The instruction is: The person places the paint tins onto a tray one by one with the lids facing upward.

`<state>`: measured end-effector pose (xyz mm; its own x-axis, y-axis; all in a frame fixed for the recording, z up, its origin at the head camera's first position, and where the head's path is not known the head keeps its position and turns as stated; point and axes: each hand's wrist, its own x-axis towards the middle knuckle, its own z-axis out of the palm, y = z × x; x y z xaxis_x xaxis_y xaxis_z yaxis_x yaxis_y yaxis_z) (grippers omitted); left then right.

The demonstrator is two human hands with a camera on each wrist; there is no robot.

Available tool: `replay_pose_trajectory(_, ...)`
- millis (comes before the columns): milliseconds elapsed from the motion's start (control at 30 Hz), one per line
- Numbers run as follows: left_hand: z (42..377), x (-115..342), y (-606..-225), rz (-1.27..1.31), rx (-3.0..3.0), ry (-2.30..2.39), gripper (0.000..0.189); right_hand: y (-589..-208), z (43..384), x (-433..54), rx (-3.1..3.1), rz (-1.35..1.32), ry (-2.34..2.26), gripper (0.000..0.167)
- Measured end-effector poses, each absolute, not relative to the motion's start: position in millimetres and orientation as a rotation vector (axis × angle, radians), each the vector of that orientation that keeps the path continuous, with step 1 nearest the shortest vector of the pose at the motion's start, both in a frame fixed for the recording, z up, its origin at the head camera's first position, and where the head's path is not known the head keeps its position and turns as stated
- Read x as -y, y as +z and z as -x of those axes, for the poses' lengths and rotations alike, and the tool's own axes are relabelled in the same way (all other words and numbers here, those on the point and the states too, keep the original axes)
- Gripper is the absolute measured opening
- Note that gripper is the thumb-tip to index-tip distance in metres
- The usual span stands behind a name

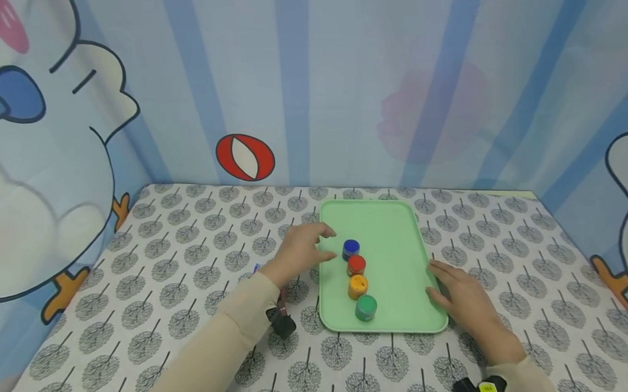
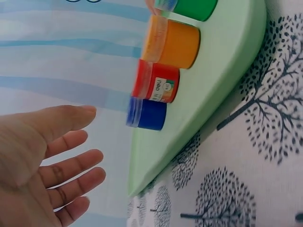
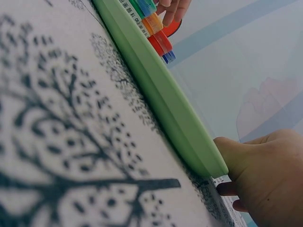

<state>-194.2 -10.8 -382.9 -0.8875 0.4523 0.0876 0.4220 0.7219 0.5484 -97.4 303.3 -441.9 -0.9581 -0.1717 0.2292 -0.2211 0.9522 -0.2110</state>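
Note:
Four lidded paint jars stand in a slanting row on the light green tray (image 1: 395, 248): a blue jar (image 1: 351, 249) farthest, then a red jar (image 1: 357, 265), an orange jar (image 1: 358, 286) and a green jar (image 1: 366, 307). At the tray's left rim my left hand (image 1: 300, 253) hovers with fingers apart, holding nothing. Its fingertips are nearest the blue jar, with a gap between them in the left wrist view. My right hand (image 1: 464, 297) holds the tray's right rim, thumb over the edge and fingers outside it; the right wrist view partly hides the fingers.
A tree-print cloth (image 1: 190, 279) covers the table. Behind it hangs a blue striped backdrop (image 1: 340, 88) with cartoon figures. A black wrist device (image 1: 281, 323) is strapped at the left wrist, another device (image 1: 480, 388) at the right.

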Motion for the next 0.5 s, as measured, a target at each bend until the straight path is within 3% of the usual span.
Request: replay_pose_trajectory(500,179.9,46.1,-377.1,-0.707,-2.929,0.879,0.034,-441.2,96.6,-303.2,2.906,-0.295,0.382,0.053)
